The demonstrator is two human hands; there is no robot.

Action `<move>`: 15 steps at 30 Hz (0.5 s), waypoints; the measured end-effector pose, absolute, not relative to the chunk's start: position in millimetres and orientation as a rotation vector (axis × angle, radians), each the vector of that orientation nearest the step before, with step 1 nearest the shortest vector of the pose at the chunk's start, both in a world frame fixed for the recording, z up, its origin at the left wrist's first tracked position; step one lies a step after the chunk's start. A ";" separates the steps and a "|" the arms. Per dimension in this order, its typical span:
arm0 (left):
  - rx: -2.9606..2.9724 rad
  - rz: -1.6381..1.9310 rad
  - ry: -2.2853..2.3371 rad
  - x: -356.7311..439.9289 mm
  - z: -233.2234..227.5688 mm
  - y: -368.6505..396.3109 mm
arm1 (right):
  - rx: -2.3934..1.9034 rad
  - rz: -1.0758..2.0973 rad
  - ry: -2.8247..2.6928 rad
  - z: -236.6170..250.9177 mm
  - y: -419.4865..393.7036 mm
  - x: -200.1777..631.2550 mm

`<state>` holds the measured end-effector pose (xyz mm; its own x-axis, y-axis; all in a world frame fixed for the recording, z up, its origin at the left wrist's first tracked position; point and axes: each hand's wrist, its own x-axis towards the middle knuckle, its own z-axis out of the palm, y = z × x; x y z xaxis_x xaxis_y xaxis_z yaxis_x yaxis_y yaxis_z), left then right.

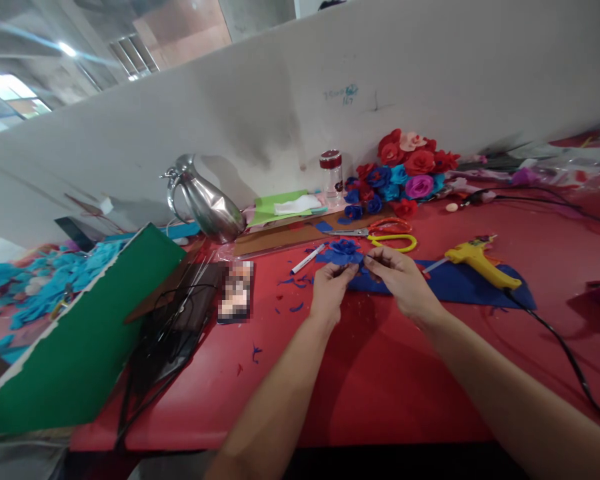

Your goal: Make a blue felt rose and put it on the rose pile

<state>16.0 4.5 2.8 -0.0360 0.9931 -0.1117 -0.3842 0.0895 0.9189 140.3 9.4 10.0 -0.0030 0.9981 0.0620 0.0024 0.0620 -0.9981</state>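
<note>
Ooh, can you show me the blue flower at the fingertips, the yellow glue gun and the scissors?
Blue flower (pixel 344 249): head view, on its petals.
Yellow glue gun (pixel 480 259): head view, on its body.
Scissors (pixel 363 233): head view, on the metal near the handles.

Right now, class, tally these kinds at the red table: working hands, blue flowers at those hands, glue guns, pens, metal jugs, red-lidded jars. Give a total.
Working hands: 2, left hand and right hand
Blue flower at the hands: 1
Glue gun: 1
Pen: 1
Metal jug: 1
Red-lidded jar: 1
Total: 7
</note>
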 end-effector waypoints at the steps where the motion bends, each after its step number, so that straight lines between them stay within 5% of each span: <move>1: 0.823 1.325 0.996 16.0 2.3 4.7 | -1.164 1.157 -1.250 9.8 9.5 140.4; 15: 0.733 1.323 1.046 12.3 3.8 7.3 | -1.166 1.249 -1.224 5.0 10.7 137.1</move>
<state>12.3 7.3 3.8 -0.0637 0.9805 -0.1859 -0.4069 0.1446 0.9019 137.1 10.7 5.0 -0.0429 0.9991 0.0057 -0.0259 0.0046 -0.9997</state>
